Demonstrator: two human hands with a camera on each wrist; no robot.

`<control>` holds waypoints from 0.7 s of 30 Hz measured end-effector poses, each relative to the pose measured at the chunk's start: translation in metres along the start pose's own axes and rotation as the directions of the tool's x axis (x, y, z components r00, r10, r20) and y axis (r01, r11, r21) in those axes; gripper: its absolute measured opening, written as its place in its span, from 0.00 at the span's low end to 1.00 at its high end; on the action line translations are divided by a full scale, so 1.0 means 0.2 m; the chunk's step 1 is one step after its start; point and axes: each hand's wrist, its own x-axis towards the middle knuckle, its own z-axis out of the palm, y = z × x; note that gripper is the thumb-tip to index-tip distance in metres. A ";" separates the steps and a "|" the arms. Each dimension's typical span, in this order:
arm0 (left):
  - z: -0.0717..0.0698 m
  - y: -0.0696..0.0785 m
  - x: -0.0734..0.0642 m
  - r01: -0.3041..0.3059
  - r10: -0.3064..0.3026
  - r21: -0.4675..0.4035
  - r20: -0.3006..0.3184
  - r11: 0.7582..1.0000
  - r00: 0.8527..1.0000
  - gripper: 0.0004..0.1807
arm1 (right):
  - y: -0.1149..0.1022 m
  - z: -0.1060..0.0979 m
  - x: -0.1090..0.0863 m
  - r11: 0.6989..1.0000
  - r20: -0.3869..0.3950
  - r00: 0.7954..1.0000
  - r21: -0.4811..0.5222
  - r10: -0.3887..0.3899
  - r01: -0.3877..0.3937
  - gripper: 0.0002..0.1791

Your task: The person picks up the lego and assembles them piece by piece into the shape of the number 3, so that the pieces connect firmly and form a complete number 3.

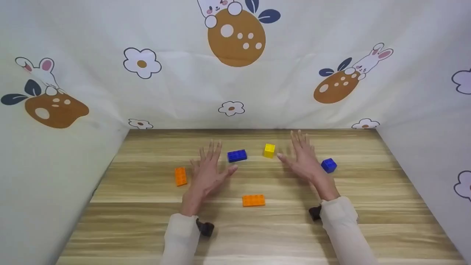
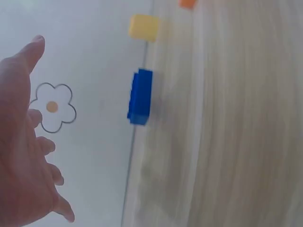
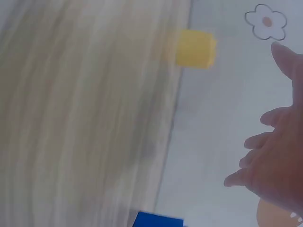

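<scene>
My left hand [image 1: 209, 171] is held over the table with its fingers spread, holding nothing. It hovers between an upright orange toy brick [image 1: 180, 176] on its left and a long blue brick [image 1: 237, 155] beyond its thumb. My right hand [image 1: 304, 158], also spread and holding nothing, hovers between a yellow brick [image 1: 269, 150] and a small blue brick [image 1: 329, 165]. Nearer the front, a second orange brick [image 1: 253, 200] lies crosswise between the forearms. The left wrist view shows the long blue brick [image 2: 141, 97] apart from the palm; in the right wrist view the yellow brick [image 3: 196, 49] is likewise apart.
Wood-grain tabletop [image 1: 235, 235] carries all the bricks. A pale cloth [image 1: 176, 84] printed with rabbits, oranges and flowers walls in the back and both sides. Dark wrist cameras [image 1: 205, 228] are strapped beneath the sleeves.
</scene>
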 end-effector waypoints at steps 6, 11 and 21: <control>0.04 0.00 -0.04 -0.062 0.071 -0.193 0.039 0.979 0.997 0.50 | -0.08 0.01 0.01 0.987 -0.060 0.998 0.154 -0.034 0.043 0.49; 0.08 0.01 -0.08 -0.032 0.076 -0.394 0.095 0.918 0.993 0.49 | -0.13 0.02 0.03 0.969 -0.089 0.996 0.245 -0.011 0.032 0.46; 0.16 0.07 -0.09 0.098 0.053 -0.427 0.328 0.899 0.943 0.33 | -0.10 0.07 0.13 0.766 -0.044 0.998 0.643 0.041 -0.003 0.38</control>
